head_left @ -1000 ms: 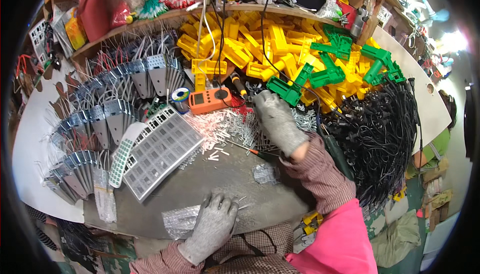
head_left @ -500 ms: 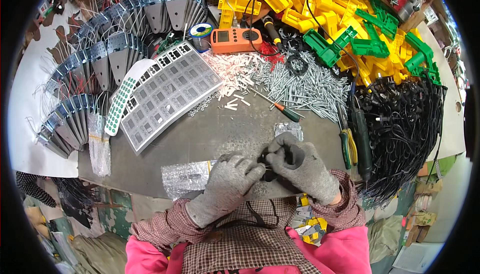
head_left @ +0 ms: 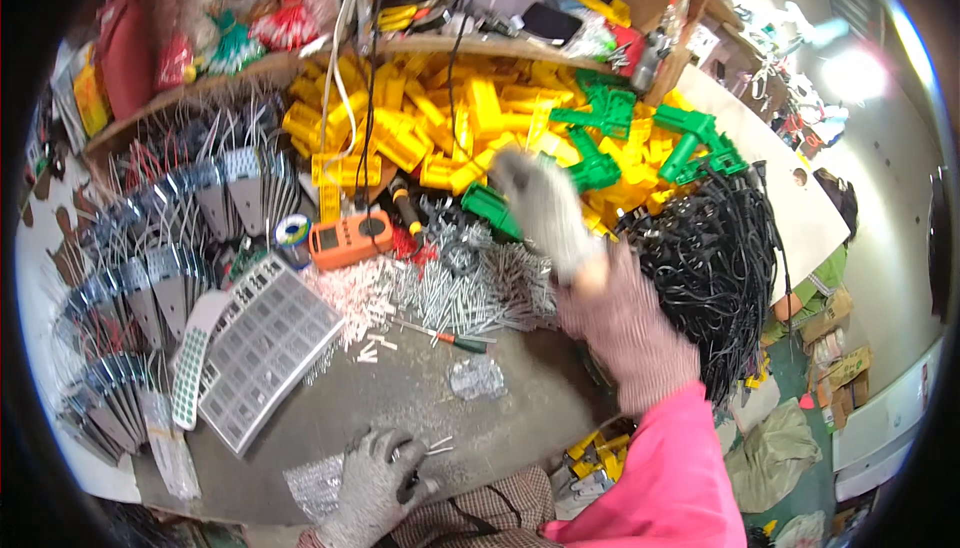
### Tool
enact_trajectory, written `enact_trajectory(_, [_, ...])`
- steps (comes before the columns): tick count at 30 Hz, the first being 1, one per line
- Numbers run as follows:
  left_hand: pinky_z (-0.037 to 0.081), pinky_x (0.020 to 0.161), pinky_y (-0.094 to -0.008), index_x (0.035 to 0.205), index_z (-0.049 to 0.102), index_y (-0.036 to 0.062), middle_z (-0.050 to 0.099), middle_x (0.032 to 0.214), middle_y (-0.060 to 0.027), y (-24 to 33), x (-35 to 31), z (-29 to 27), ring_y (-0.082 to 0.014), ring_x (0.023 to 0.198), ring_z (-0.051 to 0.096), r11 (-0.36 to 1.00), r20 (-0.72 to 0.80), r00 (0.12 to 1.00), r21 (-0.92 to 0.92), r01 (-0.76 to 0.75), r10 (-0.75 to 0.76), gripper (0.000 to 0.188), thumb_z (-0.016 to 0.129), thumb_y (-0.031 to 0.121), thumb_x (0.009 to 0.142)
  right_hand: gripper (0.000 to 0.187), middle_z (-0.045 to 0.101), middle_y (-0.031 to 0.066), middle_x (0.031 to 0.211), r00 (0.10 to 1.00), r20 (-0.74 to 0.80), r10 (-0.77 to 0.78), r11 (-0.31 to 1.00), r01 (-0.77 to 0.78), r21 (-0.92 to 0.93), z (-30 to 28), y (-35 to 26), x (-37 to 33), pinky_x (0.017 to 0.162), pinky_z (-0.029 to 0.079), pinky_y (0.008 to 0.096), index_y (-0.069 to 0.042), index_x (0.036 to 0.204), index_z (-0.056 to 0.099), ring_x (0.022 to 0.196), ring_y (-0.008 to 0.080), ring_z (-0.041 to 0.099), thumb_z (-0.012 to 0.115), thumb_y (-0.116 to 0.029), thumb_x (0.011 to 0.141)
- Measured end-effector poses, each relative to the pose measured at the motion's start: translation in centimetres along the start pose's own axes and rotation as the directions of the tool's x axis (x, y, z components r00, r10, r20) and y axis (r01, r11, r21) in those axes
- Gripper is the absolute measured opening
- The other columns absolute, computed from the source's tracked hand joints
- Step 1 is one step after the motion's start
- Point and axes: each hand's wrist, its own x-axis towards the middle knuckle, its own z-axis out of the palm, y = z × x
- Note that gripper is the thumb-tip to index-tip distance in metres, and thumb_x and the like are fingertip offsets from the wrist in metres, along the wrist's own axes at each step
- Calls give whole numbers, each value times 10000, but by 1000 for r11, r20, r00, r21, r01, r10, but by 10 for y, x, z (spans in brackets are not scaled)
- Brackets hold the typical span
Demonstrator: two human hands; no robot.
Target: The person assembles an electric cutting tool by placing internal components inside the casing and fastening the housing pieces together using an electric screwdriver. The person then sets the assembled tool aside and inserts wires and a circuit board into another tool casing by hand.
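Note:
My left hand (head_left: 372, 488), in a grey knit glove, is curled low over the front edge of the table. A small black part (head_left: 408, 488) shows between its fingers, mostly hidden. Two thin metal screws (head_left: 440, 445) stick out beside the fingertips; whether they are held or lie on the table I cannot tell. My right hand (head_left: 545, 203), gloved too and smeared by motion, is stretched out over the heap of yellow plastic housings (head_left: 480, 108) and green plastic housings (head_left: 490, 210). Its fingers are too blurred to read. Bubble wrap (head_left: 315, 488) lies next to my left hand.
Loose screws (head_left: 470, 288), a screwdriver (head_left: 460, 342) and a small clear packet (head_left: 477, 378) lie mid-table. An orange meter (head_left: 350, 238) stands behind white pieces (head_left: 355, 293). Black cables (head_left: 700, 278) are piled right; a label sheet (head_left: 265, 358) and metal brackets (head_left: 130, 298) are left.
My right hand has left my left hand and swung far forward to the plastic housings. My left hand stays near the front edge with the black part. The whole view has tilted up and right.

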Motion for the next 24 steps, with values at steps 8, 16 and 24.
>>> enact_trajectory(8, [457, 965, -500, 1171, 590, 40, 556, 1202, -172, 6, 2, 9, -394, 1146, 520, 983, -15, 1000, 186, -2, 5, 606, 795, 399, 728, 331, 649, 56, 1215, 955, 170, 244, 531, 15, -847, 21, 180, 163, 917, 461, 472, -216, 1229, 594, 1142, 301, 593, 519, -160, 911])
enact_trajectory(16, [455, 936, -491, 1195, 568, 37, 551, 1189, -170, -3, 3, 15, -377, 1115, 532, 984, 23, 994, 145, 102, -106, 569, 791, 328, 760, 238, 670, 83, 939, 981, -170, -95, 814, 175, 554, -63, 18, 14, 747, 519, 297, -17, 1076, 590, 838, 180, 654, 680, -163, 912])
enact_trajectory(24, [454, 966, -499, 1243, 550, -12, 554, 1209, -202, -5, -2, 3, -388, 1142, 540, 956, 216, 950, 236, 173, -226, 797, 874, 373, 625, 261, 642, 152, 1119, 717, 673, 180, 35, -689, 724, -19, -55, -233, 1000, 462, 419, -76, 1061, 522, 1109, 271, 600, 715, -149, 900])
